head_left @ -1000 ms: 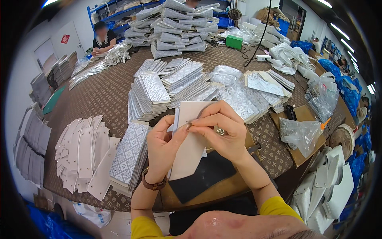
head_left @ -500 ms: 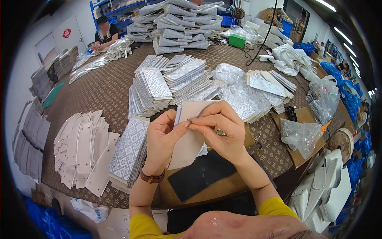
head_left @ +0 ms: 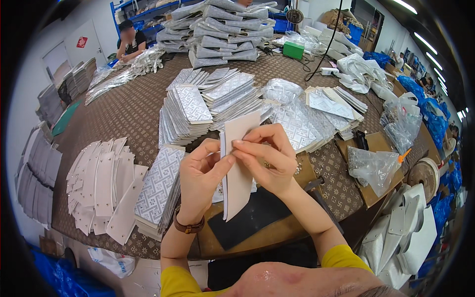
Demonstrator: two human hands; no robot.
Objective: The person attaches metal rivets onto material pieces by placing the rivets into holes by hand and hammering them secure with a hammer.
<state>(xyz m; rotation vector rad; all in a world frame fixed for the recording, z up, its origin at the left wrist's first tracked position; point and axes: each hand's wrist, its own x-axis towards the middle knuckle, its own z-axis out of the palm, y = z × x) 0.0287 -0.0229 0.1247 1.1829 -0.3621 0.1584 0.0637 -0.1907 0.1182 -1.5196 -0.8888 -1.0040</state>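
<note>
I hold a long pale cardboard-like panel (head_left: 237, 183) upright in front of me, its plain side toward me. My left hand (head_left: 200, 175) grips its left edge, thumb pressed near the top. My right hand (head_left: 264, 156) pinches the same upper edge from the right, with a small metal piece (head_left: 267, 165) barely visible under its fingers. Below the panel lies a black mat (head_left: 252, 218) on a brown board (head_left: 217, 242) at the table's near edge. A stack of silver patterned panels (head_left: 158, 185) sits just left of my left hand.
White curved blanks (head_left: 101, 185) are fanned out at the left. More patterned stacks (head_left: 208, 101) fill the table's middle, grey bundles (head_left: 217, 29) the far end. Clear plastic bags (head_left: 373, 166) lie at the right. A green box (head_left: 293, 50) and another person (head_left: 129, 42) are far off.
The panel has been raised and turned more upright and edge-on. Both hands keep their hold near its top edge. My view has shifted slightly.
</note>
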